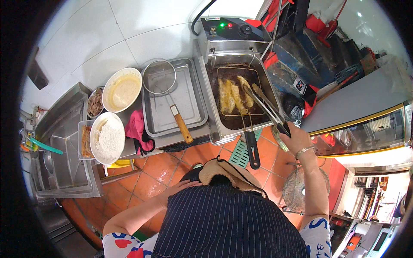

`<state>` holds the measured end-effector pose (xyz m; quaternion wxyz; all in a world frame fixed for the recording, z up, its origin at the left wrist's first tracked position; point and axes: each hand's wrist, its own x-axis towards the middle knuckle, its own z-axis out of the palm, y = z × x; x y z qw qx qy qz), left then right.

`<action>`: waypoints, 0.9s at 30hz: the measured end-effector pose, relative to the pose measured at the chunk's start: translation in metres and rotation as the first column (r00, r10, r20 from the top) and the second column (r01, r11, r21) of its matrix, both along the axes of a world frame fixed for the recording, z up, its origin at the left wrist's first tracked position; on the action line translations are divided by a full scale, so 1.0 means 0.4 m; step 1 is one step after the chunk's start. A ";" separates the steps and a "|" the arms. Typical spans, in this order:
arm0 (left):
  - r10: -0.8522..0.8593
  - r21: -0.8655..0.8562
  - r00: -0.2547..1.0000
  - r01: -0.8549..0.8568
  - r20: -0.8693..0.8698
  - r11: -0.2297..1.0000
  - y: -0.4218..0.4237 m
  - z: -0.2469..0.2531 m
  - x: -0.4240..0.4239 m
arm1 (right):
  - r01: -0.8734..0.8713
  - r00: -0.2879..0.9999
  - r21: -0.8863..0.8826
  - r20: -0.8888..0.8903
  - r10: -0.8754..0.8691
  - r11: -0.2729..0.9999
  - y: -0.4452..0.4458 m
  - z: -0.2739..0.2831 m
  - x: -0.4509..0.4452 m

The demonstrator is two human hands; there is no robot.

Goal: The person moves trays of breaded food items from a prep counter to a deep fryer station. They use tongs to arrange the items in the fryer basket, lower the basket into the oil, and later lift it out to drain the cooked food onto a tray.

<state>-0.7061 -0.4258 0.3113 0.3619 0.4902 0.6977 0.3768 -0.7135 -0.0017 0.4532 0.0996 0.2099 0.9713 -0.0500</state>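
My right hand (297, 138) is closed around the black handle of metal tongs (269, 109). The tongs' jaws are apart over an electric deep fryer (209, 103), one tip by a pale battered strip (244, 84); whether they touch cannot be told. Several battered pieces (227, 96) lie in the oil within a wire fryer basket (260, 96), whose black handle (252, 150) sticks out over the fryer's front edge. My left hand (184, 187) rests against my body at the waist, fingers extended, holding nothing visible. The fryer's panel shows a green and a red light.
Left of the fryer, a steel tray (203, 119) bears a wire skimmer (159, 77). Beyond are a batter bowl (122, 90), a flour bowl (108, 138), a meat bowl (95, 102), a pink cloth (136, 127) and a sink (69, 145). A floor fan (295, 190) stands right of me.
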 end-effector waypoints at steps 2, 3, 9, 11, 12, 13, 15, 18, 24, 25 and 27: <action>0.003 0.014 1.000 -0.002 -0.017 1.000 -0.004 -0.007 0.002 | 0.012 0.999 -0.016 0.044 -0.011 1.000 -0.013 0.003 -0.001; 0.001 0.018 1.000 -0.001 -0.019 1.000 -0.005 -0.007 0.002 | 0.018 0.998 -0.023 0.067 -0.016 1.000 -0.017 0.004 -0.001; -0.004 0.074 1.000 0.005 -0.009 0.997 -0.015 -0.023 0.006 | -0.018 0.999 -0.242 -0.041 0.008 0.970 -0.005 0.018 0.021; -0.014 0.090 1.000 0.015 -0.010 0.996 -0.019 -0.042 0.008 | -0.010 0.998 -0.210 -0.056 -0.002 0.978 0.006 0.013 0.019; -0.015 0.072 1.000 0.016 -0.004 0.997 -0.018 -0.041 0.009 | -0.005 0.998 -0.194 -0.062 -0.007 0.981 0.011 0.006 0.019; -0.017 0.054 1.000 0.017 0.001 0.998 -0.014 -0.038 0.010 | -0.009 0.997 -0.180 -0.081 -0.006 0.984 0.017 -0.005 0.021; -0.017 0.099 1.000 0.014 0.022 0.995 -0.015 -0.043 0.011 | -0.018 0.993 -0.156 -0.117 0.000 0.988 0.024 -0.027 0.025; -0.022 0.224 0.997 0.005 0.074 0.975 -0.018 -0.041 0.002 | -0.006 0.995 -0.137 -0.097 -0.007 0.991 0.019 -0.029 0.025; -0.028 0.180 0.998 0.017 0.060 0.983 -0.030 -0.096 0.020 | -0.025 0.999 -0.050 -0.042 0.023 0.998 -0.016 0.001 0.028; -0.036 0.121 0.998 0.030 0.044 0.992 -0.030 -0.091 0.020 | -0.025 1.000 -0.007 -0.014 0.025 1.000 -0.024 0.005 0.026; -0.041 0.082 0.998 0.038 0.040 0.996 -0.029 -0.092 0.019 | -0.030 0.999 0.078 0.040 0.027 0.996 -0.040 0.013 0.020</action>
